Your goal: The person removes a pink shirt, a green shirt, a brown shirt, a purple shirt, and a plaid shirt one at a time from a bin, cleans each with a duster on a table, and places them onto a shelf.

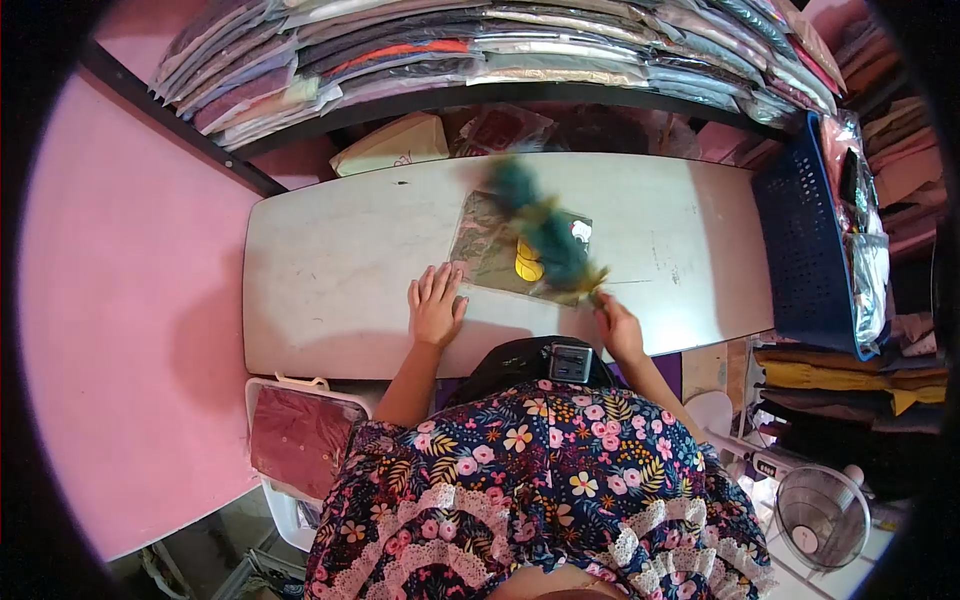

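Blurred, fluffy green-and-yellow duster (pixel 555 248): clamped in right hand (pixel 621 330), 4 o'clock | dark flat packet (pixel 482 236) in clear plastic, yellow emblem (pixel 529 263): dial centre, partly hidden by duster, on white oblong tabletop (pixel 335 290) | left hand (pixel 436 308): 8 o'clock, palm down, fingers slightly apart | blue perforated plastic basket (pixel 803 230): 3 o'clock

The green duster (pixel 558 245) is blurred and partly hides what seems a dark packaged garment (pixel 488 250).

Blue basket (pixel 800 235) — bagged garments (pixel 390 60) stacked high — white tub (pixel 287 515)
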